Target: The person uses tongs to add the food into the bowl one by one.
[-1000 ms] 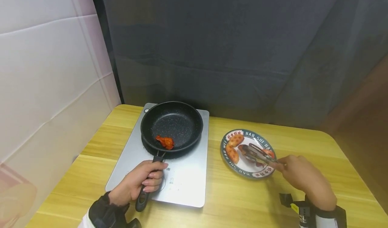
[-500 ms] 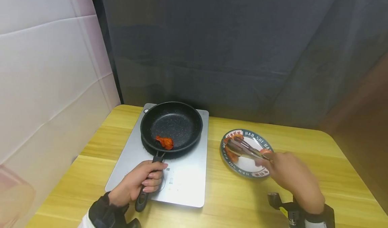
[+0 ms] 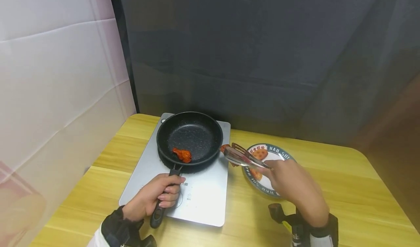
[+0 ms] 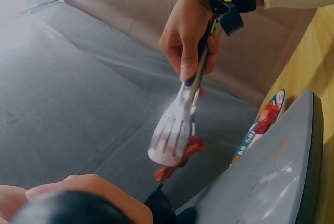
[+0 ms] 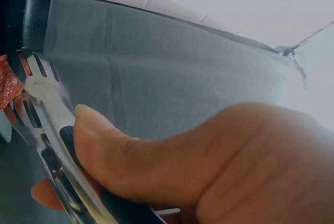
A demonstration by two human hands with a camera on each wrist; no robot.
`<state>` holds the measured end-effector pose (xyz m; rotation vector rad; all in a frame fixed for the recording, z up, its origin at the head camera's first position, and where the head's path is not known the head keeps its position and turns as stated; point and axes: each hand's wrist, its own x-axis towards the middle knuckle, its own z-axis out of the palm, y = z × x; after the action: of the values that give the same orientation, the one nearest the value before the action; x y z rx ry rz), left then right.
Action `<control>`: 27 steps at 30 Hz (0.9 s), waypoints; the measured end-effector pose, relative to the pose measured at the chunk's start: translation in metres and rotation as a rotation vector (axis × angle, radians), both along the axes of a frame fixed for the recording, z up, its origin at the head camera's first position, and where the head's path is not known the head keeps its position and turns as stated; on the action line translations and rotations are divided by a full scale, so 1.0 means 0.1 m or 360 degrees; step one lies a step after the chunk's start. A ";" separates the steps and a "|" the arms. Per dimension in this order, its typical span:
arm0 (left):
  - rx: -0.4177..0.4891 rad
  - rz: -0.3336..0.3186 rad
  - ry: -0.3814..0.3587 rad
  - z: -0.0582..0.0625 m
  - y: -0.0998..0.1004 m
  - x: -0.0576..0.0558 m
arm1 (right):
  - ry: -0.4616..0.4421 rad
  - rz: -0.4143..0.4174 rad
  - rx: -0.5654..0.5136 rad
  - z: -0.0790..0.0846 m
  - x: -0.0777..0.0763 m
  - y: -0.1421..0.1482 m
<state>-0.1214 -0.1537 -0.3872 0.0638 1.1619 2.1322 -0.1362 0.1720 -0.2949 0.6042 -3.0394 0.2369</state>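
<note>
My left hand [image 3: 155, 196] grips the handle of a black frying pan [image 3: 197, 135], fingers wrapped around it. A red, glazed chicken drumstick [image 3: 182, 155] lies near the pan's front edge. My right hand [image 3: 293, 183] holds metal tongs [image 3: 242, 157], thumb along one arm in the right wrist view. Between the tongs' slotted heads is a reddish-brown meat piece [image 4: 194, 148], mostly hidden in the head view. The tongs' heads are just right of the pan's rim. Below the right hand, a green-rimmed plate [image 3: 273, 150] carries browned pieces [image 3: 260, 154]; the hand hides part of it.
Under the pan sits a silver induction cooktop [image 3: 205, 203] on the yellow wooden table [image 3: 344, 188]. A dark curtain [image 3: 246, 57] stands behind the table, with a pale one [image 3: 59, 75] to the left.
My right hand has moved left from the plate with the tongs, which now carry a piece off it toward the pan. The left hand keeps its grip on the handle.
</note>
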 end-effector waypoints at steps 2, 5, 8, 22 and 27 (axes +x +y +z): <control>-0.0009 0.0009 -0.0005 0.00 0.01 -0.01 | -0.0005 0.0003 -0.0011 0.03 0.00 0.00; -0.0024 0.0018 -0.0012 0.01 0.01 -0.02 | 0.0043 0.0031 -0.0026 0.06 0.00 0.00; -0.0034 0.0024 -0.0017 0.02 0.01 -0.02 | 0.0126 0.0057 -0.0036 0.10 -0.01 -0.03; -0.0013 0.0022 -0.0035 0.01 0.00 -0.01 | 0.0093 0.0183 -0.0052 0.22 -0.28 -0.54; 0.0006 0.0013 -0.0029 0.00 0.01 -0.01 | 0.0150 0.0291 -0.0056 0.19 -0.40 -0.73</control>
<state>-0.1222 -0.1529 -0.3874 0.0418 1.1493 2.1380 -0.1766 0.0987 -0.2763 0.8652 -2.8848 0.2584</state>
